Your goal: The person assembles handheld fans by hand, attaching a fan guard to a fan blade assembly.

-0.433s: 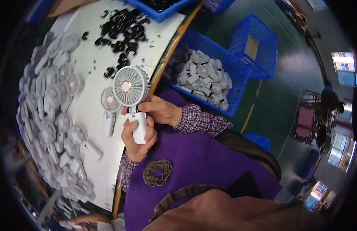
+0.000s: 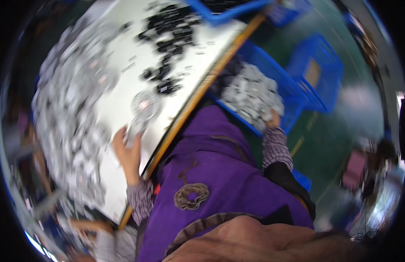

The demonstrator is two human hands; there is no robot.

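Over the white table, my left hand [image 2: 129,153] reaches to the handle of a white handheld fan [image 2: 145,105]. Its thumb and fingers are apart on either side of the handle's lower end; blur hides whether they touch it. My right hand [image 2: 273,119] is stretched out to the right, at the near rim of a blue crate [image 2: 293,107] heaped with white handheld fans [image 2: 252,94]. Its fingers are smeared and partly hidden among the fans, so whether it grips one does not show.
A large pile of white fans [image 2: 76,118] covers the table's left side. Small black parts [image 2: 172,35] are scattered at the back, near a blue tray [image 2: 220,17]. Another blue crate [image 2: 320,74] stands beyond the first. A co-worker's arm [image 2: 91,225] shows at lower left.
The fan both hands held is no longer in them. My right hand has swung right to the crate, my left hand has moved left to the fan on the table. The whole view has shifted.
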